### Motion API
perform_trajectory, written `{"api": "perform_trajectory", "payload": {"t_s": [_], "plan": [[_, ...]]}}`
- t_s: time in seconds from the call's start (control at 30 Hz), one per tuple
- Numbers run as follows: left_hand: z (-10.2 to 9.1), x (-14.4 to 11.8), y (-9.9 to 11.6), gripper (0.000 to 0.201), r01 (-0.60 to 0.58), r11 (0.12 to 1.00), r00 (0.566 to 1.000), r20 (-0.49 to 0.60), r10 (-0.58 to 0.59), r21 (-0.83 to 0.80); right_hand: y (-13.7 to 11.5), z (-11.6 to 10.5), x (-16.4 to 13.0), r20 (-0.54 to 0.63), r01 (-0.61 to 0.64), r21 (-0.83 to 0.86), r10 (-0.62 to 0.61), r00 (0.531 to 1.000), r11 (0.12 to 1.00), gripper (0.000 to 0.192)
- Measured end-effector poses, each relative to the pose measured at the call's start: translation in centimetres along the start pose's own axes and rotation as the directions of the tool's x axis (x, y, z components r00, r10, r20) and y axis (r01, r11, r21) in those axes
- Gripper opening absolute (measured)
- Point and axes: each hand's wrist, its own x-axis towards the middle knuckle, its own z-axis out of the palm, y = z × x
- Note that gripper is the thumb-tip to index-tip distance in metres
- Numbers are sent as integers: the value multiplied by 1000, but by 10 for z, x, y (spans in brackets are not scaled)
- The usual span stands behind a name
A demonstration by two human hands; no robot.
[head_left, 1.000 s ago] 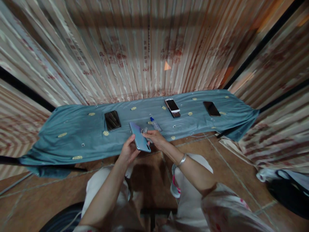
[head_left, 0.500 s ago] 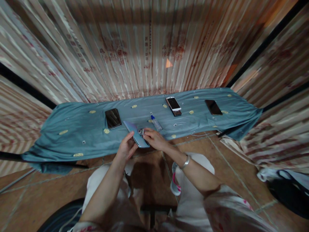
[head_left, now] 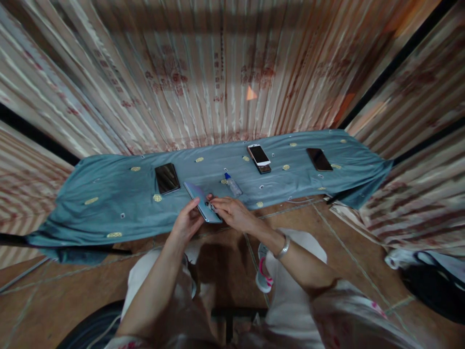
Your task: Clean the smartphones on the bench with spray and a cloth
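Observation:
A light blue smartphone (head_left: 198, 195) is tilted above the near edge of the cloth-covered table. My left hand (head_left: 187, 220) grips it along its lower left side, thumb on the upper face. Over its lower right part is my right hand (head_left: 232, 212), fingers bent and pinched around a small grey-and-white piece (head_left: 209, 206) against the phone's surface. The fingers partly cover that piece, and its kind is unclear. Just beyond the right hand lies a clear bottle with a blue cap (head_left: 233, 184).
A dark phone or tablet (head_left: 167, 178) lies left on the teal tablecloth (head_left: 119, 194). A white phone (head_left: 259, 154) rests on a dark one (head_left: 265, 169) to the right, with another dark phone (head_left: 319, 159) farther right. Curtains (head_left: 196, 97) hang behind; a black bag (head_left: 432, 293) is on the floor.
My right fingers have shifted slightly across the phone, now reaching over the small piece with the fingertips nearer the phone's middle. The left hand keeps its hold. The view has turned slightly.

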Motion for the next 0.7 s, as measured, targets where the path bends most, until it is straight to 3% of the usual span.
{"api": "perform_trajectory", "payload": {"t_s": [0.2, 0.5, 0.7], "plan": [[-1, 1, 0, 27, 14, 1000, 999, 33, -13, 0, -2, -2, -7, 16, 30, -28, -30, 999, 999, 30], [-6, 6, -2, 13, -49, 999, 996, -70, 49, 2, -11, -2, -13, 57, 34, -6, -34, 998, 999, 26], [-9, 10, 0, 12, -84, 995, 991, -112, 78, -48, -15, 5, -16, 20, 43, 53, -44, 999, 998, 28]]}}
